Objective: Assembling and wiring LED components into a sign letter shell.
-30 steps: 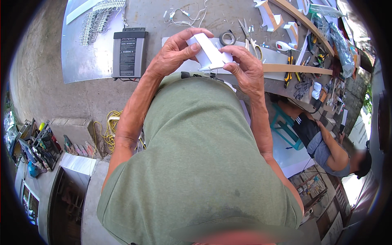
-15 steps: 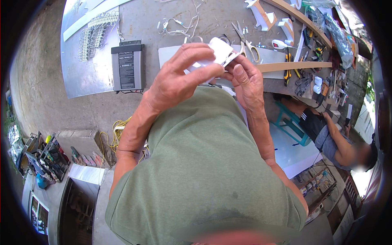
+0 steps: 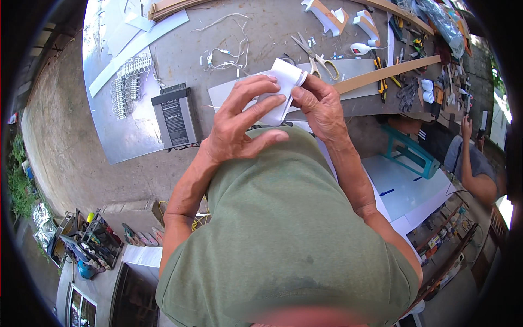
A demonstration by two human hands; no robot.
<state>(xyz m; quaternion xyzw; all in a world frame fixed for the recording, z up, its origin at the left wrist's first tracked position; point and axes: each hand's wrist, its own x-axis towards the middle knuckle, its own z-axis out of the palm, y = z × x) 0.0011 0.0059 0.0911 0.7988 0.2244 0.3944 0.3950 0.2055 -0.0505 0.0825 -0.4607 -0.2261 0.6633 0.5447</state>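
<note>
white folded piece (image 3: 283,87) between both hands, long axis slanting upper-right

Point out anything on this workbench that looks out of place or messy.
Loose white wires lie tangled on the grey bench top, with small offcuts scattered near the yellow-handled scissors. Both hands hold a bent white sheet piece; nothing looks broken.

Folded white plastic sheet piece (image 3: 284,82): lower half hidden under the left hand (image 3: 242,122) fingers, right edge covered by the right hand (image 3: 321,106) thumb, so its full shape can't be told. Grey flat board (image 3: 359,68) beneath it is mostly blocked by both hands. Seated person in a grey shirt (image 3: 473,163) at far right is cut by the dark rim; small tools on the cluttered bench end (image 3: 430,90) are too small to identify.
</note>
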